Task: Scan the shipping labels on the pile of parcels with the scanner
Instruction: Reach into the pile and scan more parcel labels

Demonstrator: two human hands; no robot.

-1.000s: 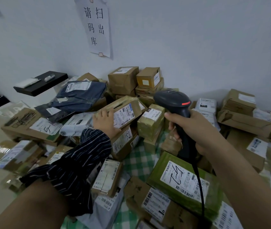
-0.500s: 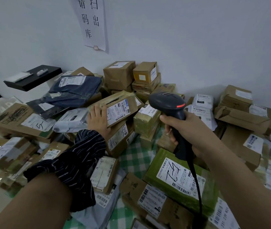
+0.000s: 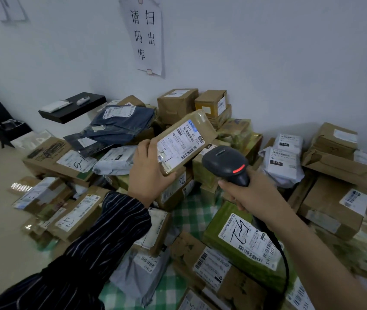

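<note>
One-handed, grips a brown parcel at frame centre in left hand; clasps scanner in right hand, just lower right. Risks misread from tape glare, or drop onto pile.

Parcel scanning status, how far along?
Done: nothing visibly marks any parcel as scanned. In hand: left hand holds a taped brown box, shipping label showing; right hand grips the scanner close to it. Left: seemingly the whole pile of parcels around them.
</note>
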